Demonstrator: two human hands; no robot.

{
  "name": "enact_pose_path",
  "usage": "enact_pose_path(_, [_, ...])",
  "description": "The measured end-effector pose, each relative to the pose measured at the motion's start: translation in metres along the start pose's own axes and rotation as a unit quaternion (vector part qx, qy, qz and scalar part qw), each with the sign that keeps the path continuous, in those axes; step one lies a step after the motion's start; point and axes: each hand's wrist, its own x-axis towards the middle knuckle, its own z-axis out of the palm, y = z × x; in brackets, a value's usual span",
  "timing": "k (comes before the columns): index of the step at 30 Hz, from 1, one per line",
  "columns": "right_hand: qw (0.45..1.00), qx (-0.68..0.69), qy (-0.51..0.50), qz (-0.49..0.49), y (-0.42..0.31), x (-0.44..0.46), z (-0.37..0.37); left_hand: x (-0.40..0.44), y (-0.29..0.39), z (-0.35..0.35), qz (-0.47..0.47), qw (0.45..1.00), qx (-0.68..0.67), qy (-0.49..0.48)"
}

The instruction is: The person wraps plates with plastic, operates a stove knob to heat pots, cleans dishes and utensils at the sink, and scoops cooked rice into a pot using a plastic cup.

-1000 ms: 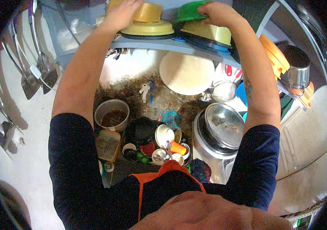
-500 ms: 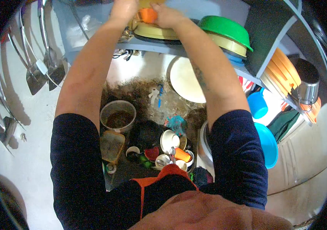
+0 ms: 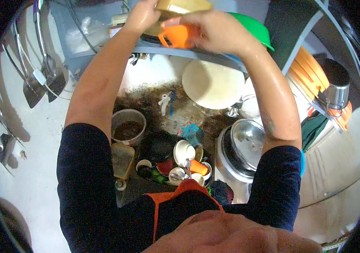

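In my right hand (image 3: pixel 218 31) is an orange mug (image 3: pixel 179 36), its handle towards the left. Hand and mug are blurred by motion, just in front of the shelf edge. My left hand (image 3: pixel 143 17) is up at the shelf, gripping the left side of a yellow basin (image 3: pixel 184 5) that is raised and partly cut off by the top of the view. Its fingertips are hidden. Behind my right hand, a green basin (image 3: pixel 251 30) rests on the shelf.
Below lies a sink area with a tub of dark water (image 3: pixel 128 127), stacked bowls (image 3: pixel 184 152) and an orange cup (image 3: pixel 199 167). Pots with a metal lid (image 3: pixel 247 141) stand at the right. Spatulas (image 3: pixel 34 90) hang on the left wall. The grey shelf edge (image 3: pixel 213 56) crosses above.
My right hand has moved right and towards me, bringing the orange mug away from the shelf. Beside my left hand, the yellow basin now shows raised.
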Motion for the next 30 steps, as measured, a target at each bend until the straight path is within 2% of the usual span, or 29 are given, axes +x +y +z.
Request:
enact_pose_path(1, [1.000,-0.004,-0.004,0.003,-0.007,-0.014,-0.006,-0.004,-0.001,0.002,-0.002,0.998,0.016,-0.057])
enact_pose_path(2, [1.000,0.005,0.002,-0.009,-0.015,-0.027,-0.012,-0.008,-0.002,0.002,-0.001,0.998,0.011,-0.056])
enact_pose_path(5, [0.999,0.020,0.027,-0.040,-0.034,-0.055,-0.024,-0.021,0.001,-0.013,0.020,0.976,0.195,-0.099])
enact_pose_path(6, [0.999,0.028,0.015,-0.027,-0.042,-0.063,-0.029,-0.019,0.008,-0.022,0.021,0.975,0.196,-0.101])
enact_pose_path(8, [0.999,0.041,-0.010,-0.006,-0.052,-0.074,-0.033,-0.009,0.024,-0.043,-0.104,0.934,0.264,-0.218])
enact_pose_path(9, [0.999,0.048,-0.011,-0.005,-0.057,-0.079,-0.036,-0.012,0.031,-0.049,-0.105,0.932,0.266,-0.224])
enact_pose_path(11, [0.996,0.066,-0.061,0.010,-0.070,-0.089,-0.044,-0.021,0.044,-0.060,-0.100,0.963,0.242,-0.057])
enact_pose_path(12, [0.992,0.097,-0.077,0.006,-0.076,-0.096,-0.043,-0.029,0.060,-0.076,-0.089,0.982,0.156,-0.054])
enact_pose_path(13, [0.990,0.109,-0.085,0.001,-0.081,-0.104,-0.031,-0.035,0.078,-0.089,-0.099,0.980,0.160,-0.065])
enact_pose_path(14, [0.972,0.208,-0.106,0.012,-0.087,-0.113,-0.007,-0.043,0.098,-0.103,-0.184,0.963,0.088,-0.175])
enact_pose_path(15, [0.944,0.304,-0.129,0.013,-0.095,-0.119,0.018,-0.067,0.100,-0.108,-0.184,0.960,0.036,-0.207])
enact_pose_path(16, [0.936,0.299,-0.183,-0.022,-0.108,-0.126,0.042,-0.093,0.103,-0.114,-0.186,0.953,-0.016,-0.239])
enact_pose_path(17, [0.923,0.297,-0.234,-0.066,-0.126,-0.132,0.058,-0.141,0.097,-0.113,-0.100,0.972,-0.039,-0.207])
enact_pose_path(19, [0.911,0.258,-0.267,-0.178,-0.163,-0.139,0.069,-0.232,0.124,-0.134,-0.092,0.973,-0.094,-0.190])
enact_pose_path(20, [0.901,0.245,-0.296,-0.199,-0.180,-0.138,0.069,-0.261,0.127,-0.147,-0.057,0.943,-0.129,-0.303])
enact_pose_path(21, [0.890,0.233,-0.322,-0.225,-0.194,-0.134,0.069,-0.303,0.123,-0.147,-0.054,0.911,-0.229,-0.340])
enact_pose_path(22, [0.868,0.300,-0.307,-0.248,-0.210,-0.133,0.068,-0.336,0.135,-0.163,-0.060,0.898,-0.235,-0.367])
enact_pose_path(23, [0.843,0.366,-0.295,-0.260,-0.223,-0.131,0.068,-0.357,0.156,-0.186,-0.135,0.883,-0.223,-0.390])
enact_pose_path(24, [0.829,0.388,-0.264,-0.305,-0.236,-0.130,0.074,-0.389,0.161,-0.188,-0.110,0.907,-0.213,-0.346])
enact_pose_path(25, [0.812,0.409,-0.229,-0.347,-0.250,-0.129,0.080,-0.411,0.178,-0.205,-0.152,0.912,-0.177,-0.337])
enact_pose_path(27, [0.787,0.412,-0.277,-0.366,-0.274,-0.121,0.100,-0.456,0.203,-0.225,-0.352,0.816,-0.320,-0.328])
enact_pose_path(29, [0.619,0.652,-0.318,-0.301,-0.310,-0.131,0.137,-0.508,0.219,-0.238,-0.461,0.790,-0.344,-0.211])
enact_pose_path(30, [0.667,0.643,-0.270,-0.263,-0.324,-0.144,0.134,-0.517,0.245,-0.245,-0.530,0.792,-0.276,-0.125])
